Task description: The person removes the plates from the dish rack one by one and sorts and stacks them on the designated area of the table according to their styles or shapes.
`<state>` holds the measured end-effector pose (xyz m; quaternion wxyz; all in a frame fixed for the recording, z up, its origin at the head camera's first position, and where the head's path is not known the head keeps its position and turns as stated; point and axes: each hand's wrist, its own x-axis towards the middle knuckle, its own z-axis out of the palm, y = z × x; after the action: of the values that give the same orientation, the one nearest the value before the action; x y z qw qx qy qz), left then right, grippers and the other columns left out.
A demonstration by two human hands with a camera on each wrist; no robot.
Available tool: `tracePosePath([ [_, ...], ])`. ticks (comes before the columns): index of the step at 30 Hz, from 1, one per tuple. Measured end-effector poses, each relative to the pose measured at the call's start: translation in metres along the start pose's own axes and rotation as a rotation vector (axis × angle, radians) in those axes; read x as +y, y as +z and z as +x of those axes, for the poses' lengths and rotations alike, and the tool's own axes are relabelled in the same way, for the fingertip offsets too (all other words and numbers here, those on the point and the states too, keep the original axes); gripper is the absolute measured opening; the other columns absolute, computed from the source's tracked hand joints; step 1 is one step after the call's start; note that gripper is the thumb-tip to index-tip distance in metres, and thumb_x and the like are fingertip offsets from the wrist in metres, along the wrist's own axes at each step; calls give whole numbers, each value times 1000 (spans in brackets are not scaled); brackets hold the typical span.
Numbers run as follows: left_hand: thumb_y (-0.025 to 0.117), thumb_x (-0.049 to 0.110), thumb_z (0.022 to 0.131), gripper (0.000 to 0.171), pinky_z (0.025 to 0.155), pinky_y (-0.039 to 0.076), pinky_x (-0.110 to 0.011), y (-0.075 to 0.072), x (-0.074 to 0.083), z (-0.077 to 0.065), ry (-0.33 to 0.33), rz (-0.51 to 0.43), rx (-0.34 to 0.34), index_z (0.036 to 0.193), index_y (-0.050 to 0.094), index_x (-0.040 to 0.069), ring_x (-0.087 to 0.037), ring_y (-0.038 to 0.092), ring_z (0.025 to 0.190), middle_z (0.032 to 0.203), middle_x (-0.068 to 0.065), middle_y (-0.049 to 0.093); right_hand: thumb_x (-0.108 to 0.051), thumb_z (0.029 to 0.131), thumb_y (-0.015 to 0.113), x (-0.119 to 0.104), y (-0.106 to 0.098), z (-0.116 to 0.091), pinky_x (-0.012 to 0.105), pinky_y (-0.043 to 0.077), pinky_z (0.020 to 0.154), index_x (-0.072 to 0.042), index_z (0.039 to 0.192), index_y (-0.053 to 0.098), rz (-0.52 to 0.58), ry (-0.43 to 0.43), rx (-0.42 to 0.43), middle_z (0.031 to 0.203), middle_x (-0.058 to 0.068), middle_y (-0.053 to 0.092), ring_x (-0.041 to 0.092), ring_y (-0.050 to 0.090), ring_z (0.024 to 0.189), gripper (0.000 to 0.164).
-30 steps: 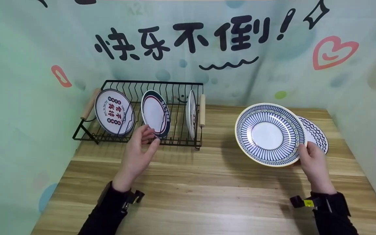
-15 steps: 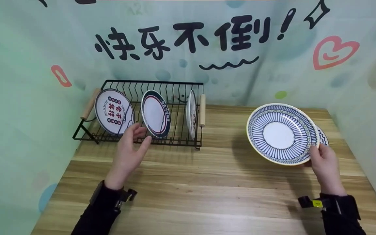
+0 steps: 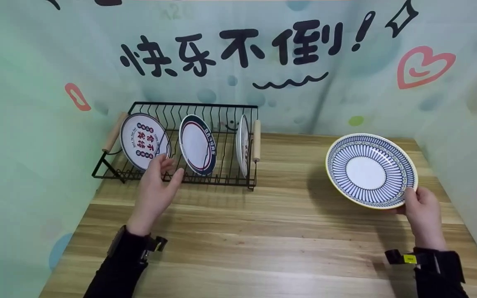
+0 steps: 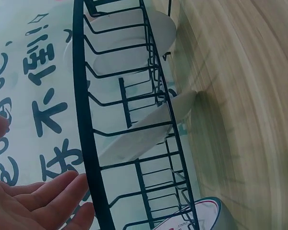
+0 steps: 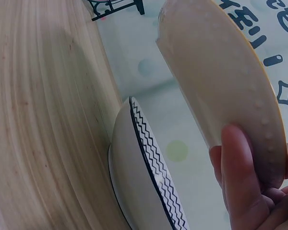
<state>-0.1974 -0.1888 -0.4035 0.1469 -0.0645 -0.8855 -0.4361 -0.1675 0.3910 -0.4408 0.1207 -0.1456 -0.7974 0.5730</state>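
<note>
My right hand (image 3: 424, 213) grips the right rim of a blue-and-white striped plate (image 3: 367, 171), thumb on top and fingers underneath. The plate is tilted above the table. Below it in the right wrist view stands a plate with a black zigzag rim (image 5: 156, 172), which the held plate hides in the head view. At the rack's front, my left hand (image 3: 153, 196) is empty, its fingers loosely bent and thumb apart. Its fingertips overlap the lower edge of a white plate with red characters (image 3: 137, 142) in the black dish rack (image 3: 197, 104).
Also upright in the rack are a green-rimmed plate (image 3: 195, 142) in the middle and a white plate (image 3: 242, 145) seen edge-on at right. Wooden handles (image 3: 256, 140) flank the rack. A printed cloth backdrop (image 3: 230, 62) encloses the wooden table (image 3: 263, 240) at back and sides.
My right hand has carried the striped plate to the right, until it covers the zigzag-rimmed plate in the head view. My left hand has drifted left, away from the green-rimmed plate.
</note>
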Motion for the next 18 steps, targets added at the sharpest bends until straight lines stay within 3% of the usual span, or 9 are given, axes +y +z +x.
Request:
tracePosePath([
  [5, 60, 37, 98, 69, 110, 35, -52, -1, -2, 3, -12, 17, -5, 145, 34, -7, -36, 51, 125, 138, -22, 52, -16, 102, 38, 3, -4, 1, 26, 58, 55, 14, 110, 49, 91, 21, -2, 75, -2, 65, 11, 66, 59, 32],
  [9, 60, 39, 98, 71, 110, 35, -53, -2, -2, 6, -13, 27, -8, 145, 34, -7, -37, 50, 126, 138, -23, 52, -14, 102, 37, 7, -8, 2, 27, 58, 56, 16, 118, 45, 180, 28, -18, 77, 0, 66, 13, 68, 59, 35],
  [18, 61, 35, 97, 69, 107, 37, -56, -2, -3, 11, 33, 110, 33, 144, 35, -9, -39, 51, 125, 138, -25, 52, -14, 102, 36, 13, -17, 3, 26, 59, 58, 6, 111, 46, 246, 84, -16, 77, 1, 66, 15, 67, 60, 24],
])
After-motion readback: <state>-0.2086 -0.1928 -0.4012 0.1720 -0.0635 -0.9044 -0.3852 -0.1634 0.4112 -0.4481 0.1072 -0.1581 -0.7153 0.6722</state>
